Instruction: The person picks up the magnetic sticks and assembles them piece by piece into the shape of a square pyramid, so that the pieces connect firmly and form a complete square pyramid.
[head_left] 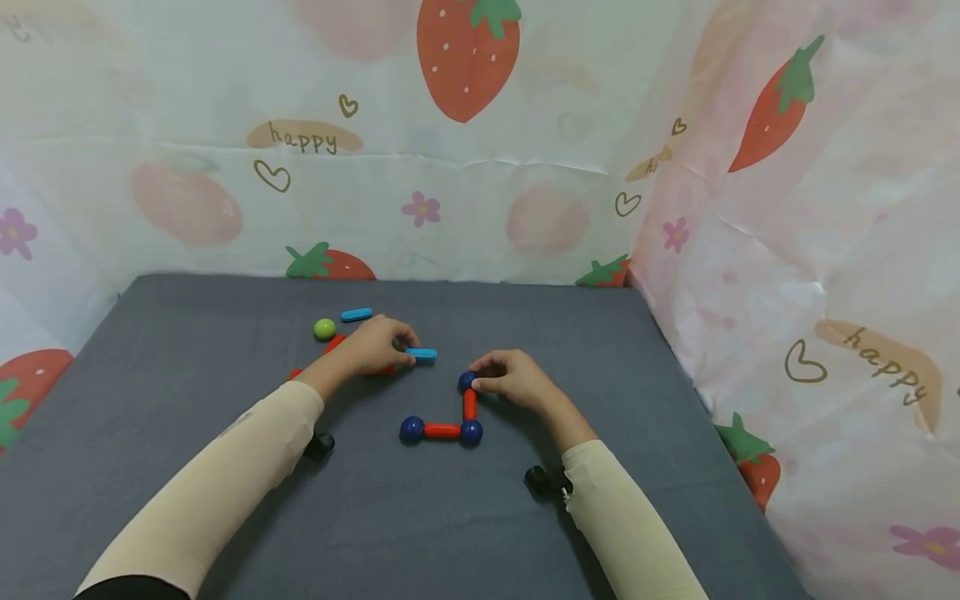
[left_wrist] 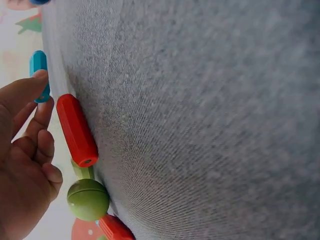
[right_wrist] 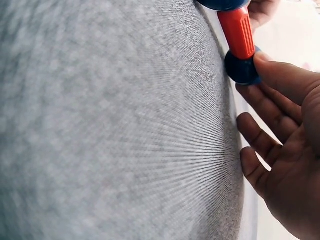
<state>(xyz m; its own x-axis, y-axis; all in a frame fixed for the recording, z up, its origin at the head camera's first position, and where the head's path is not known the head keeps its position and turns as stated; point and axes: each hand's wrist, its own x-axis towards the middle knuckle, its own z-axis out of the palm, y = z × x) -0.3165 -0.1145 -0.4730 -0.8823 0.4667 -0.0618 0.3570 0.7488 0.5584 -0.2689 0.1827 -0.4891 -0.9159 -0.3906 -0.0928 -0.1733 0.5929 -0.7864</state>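
Assembly (head_left: 471, 432), L-shaped: three navy balls (head_left: 412, 429) joined by two red rods (head_left: 442, 431), on gray tabletop (head_left: 600, 350). Right hand (head_left: 519, 381): thumb and fingertip pinch assembly's far-end ball (head_left: 465, 382); other fingers loosely bent. Left hand (head_left: 371, 344), beyond and left of assembly: thumb and forefinger nearly together, pinching one end of a light-blue rod (head_left: 424, 354). Farther left of and beyond assembly: lime-green ball (head_left: 325, 328), second light-blue rod (head_left: 356, 315), further red rods (head_left: 335, 342) partly hidden by left arm.
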